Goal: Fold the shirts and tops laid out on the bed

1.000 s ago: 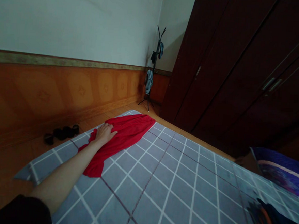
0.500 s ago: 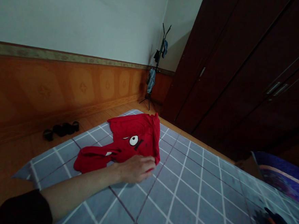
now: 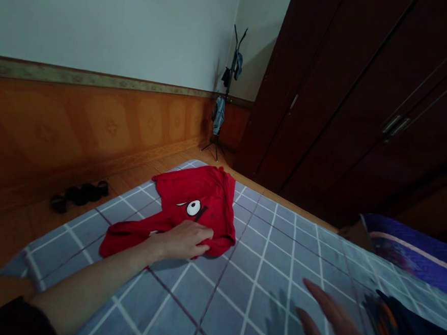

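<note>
The red shirt [image 3: 221,200] lies rumpled on the checked bedsheet [image 3: 263,252], its white cartoon eye print facing up.

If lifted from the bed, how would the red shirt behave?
The red shirt would probably droop floppily, given its soft wrinkles and bunched edge. It looks light, being thin cloth, and seems unlikely to roll, since it lies mostly flat.

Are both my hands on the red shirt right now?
No, only the left hand touches the red shirt; the right hand is apart from it.
</note>
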The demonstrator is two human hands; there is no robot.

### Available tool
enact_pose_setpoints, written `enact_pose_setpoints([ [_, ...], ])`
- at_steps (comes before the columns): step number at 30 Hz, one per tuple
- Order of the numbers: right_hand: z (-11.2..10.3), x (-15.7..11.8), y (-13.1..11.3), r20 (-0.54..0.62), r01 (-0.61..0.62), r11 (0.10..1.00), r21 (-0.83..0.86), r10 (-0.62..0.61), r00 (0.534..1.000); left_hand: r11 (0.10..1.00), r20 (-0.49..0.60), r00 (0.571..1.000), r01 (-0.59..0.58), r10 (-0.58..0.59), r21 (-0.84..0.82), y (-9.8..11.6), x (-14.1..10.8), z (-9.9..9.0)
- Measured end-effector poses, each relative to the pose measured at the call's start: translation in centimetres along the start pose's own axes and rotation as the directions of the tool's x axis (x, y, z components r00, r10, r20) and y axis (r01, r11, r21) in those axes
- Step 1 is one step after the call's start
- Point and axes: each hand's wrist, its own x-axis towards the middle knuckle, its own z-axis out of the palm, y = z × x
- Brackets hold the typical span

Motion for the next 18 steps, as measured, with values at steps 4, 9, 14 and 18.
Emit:
enact_pose_setpoints([
  [4,5.1,0.1,-5.8,0.400,-0.353,0.830,0.432,0.175,0.900,0.944,-0.023,0.977,-0.209,0.210,-0.257,3.9,-0.3,1.6],
  [9,9.1,1.4,-9.3,0.510,-0.474,0.594,0.650,0.121,0.852,0.786,0.018,0.877,-0.422,0.481,-0.452,6.6,-1.0,5.1],
  [14,10.1,2.3,-8.5,0.479,-0.507,0.613,0.606,0.227,0.848,0.666,-0.048,0.897,-0.361,0.440,-0.653,5.7,-0.9,3.7],
  [18,5.5,0.7,-6.0,0.519,-0.601,0.487,0.634,0.308,0.798,0.714,-0.122,0.977,-0.212,0.176,-0.668,3.8,-1.1,-0.4],
])
